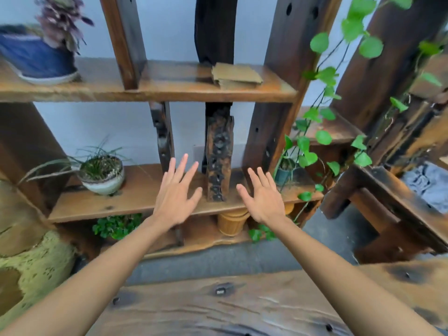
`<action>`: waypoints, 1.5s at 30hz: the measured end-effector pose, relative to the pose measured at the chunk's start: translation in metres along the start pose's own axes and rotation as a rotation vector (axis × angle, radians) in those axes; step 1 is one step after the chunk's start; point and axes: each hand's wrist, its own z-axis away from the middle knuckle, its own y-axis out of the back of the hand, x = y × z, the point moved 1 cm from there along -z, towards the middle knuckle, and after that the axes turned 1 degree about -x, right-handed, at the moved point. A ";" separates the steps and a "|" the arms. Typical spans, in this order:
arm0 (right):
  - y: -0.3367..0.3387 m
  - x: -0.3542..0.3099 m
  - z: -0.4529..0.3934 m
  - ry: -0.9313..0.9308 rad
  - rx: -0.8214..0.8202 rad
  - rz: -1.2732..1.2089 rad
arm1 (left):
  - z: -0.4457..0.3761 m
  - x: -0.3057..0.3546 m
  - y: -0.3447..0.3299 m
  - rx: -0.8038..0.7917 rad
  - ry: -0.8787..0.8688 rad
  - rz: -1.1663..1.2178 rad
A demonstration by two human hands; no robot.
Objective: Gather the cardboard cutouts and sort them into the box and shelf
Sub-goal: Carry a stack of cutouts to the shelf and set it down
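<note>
Before the shelf [169, 90], both hands, left hand [175, 202] and right hand [265, 202], empty with fingers [184, 166] spread, cardboard cutouts [236, 75] already stacked flat above, seemingly sorted.

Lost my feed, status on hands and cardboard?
Left hand and right hand open, empty. Cardboard cutouts stacked on upper shelf. No box in view, nothing blocking.

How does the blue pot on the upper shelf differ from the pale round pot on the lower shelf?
The blue pot is dark blue and tilted; the pale pot is whitish-grey and upright. The blue pot holds purplish leaves, the pale pot thin green grass-like blades. Both stand at the left on wooden shelf boards.
</note>
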 end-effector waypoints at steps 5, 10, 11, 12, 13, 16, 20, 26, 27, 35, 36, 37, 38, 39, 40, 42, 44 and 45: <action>0.035 -0.030 -0.054 0.014 0.040 -0.180 | -0.069 0.004 0.043 0.076 -0.124 -0.021; 0.082 -0.039 -0.104 -0.036 0.141 -0.317 | -0.138 0.013 0.084 0.158 -0.214 0.005; 0.093 -0.039 -0.113 -0.062 0.146 -0.364 | -0.151 0.014 0.090 0.165 -0.219 0.022; 0.106 -0.038 -0.124 -0.089 0.153 -0.413 | -0.166 0.017 0.097 0.170 -0.214 0.046; 0.117 -0.037 -0.133 -0.105 0.157 -0.444 | -0.179 0.019 0.102 0.174 -0.198 0.069; 0.150 -0.037 -0.161 -0.089 0.189 -0.443 | -0.214 0.023 0.112 0.164 -0.131 0.126; 0.186 -0.039 -0.202 -0.032 0.220 -0.395 | -0.254 0.030 0.114 0.082 0.029 0.225; 0.213 -0.037 -0.278 -0.029 0.069 -0.402 | -0.308 0.052 0.105 0.019 0.413 0.519; 0.212 -0.039 -0.287 -0.048 0.022 -0.420 | -0.313 0.055 0.104 -0.013 0.459 0.596; 0.200 -0.035 -0.339 -0.224 -0.177 -0.771 | -0.351 0.085 0.107 0.004 0.770 0.938; 0.199 -0.034 -0.339 -0.239 -0.191 -0.768 | -0.352 0.088 0.107 0.020 0.790 0.961; 0.200 -0.033 -0.339 -0.251 -0.208 -0.766 | -0.351 0.091 0.106 0.042 0.807 0.992; 0.201 -0.032 -0.340 -0.260 -0.221 -0.768 | -0.351 0.093 0.105 0.071 0.820 1.024; 0.203 -0.030 -0.340 -0.267 -0.233 -0.770 | -0.351 0.094 0.102 0.104 0.824 1.056; 0.204 -0.029 -0.342 -0.269 -0.243 -0.777 | -0.351 0.095 0.099 0.139 0.820 1.086; 0.207 -0.026 -0.344 -0.270 -0.257 -0.809 | -0.349 0.094 0.094 0.189 0.813 1.132; 0.209 -0.025 -0.345 -0.275 -0.284 -0.851 | -0.346 0.089 0.090 0.213 0.830 1.098; 0.210 -0.024 -0.346 -0.280 -0.306 -0.873 | -0.346 0.086 0.090 0.226 0.833 1.085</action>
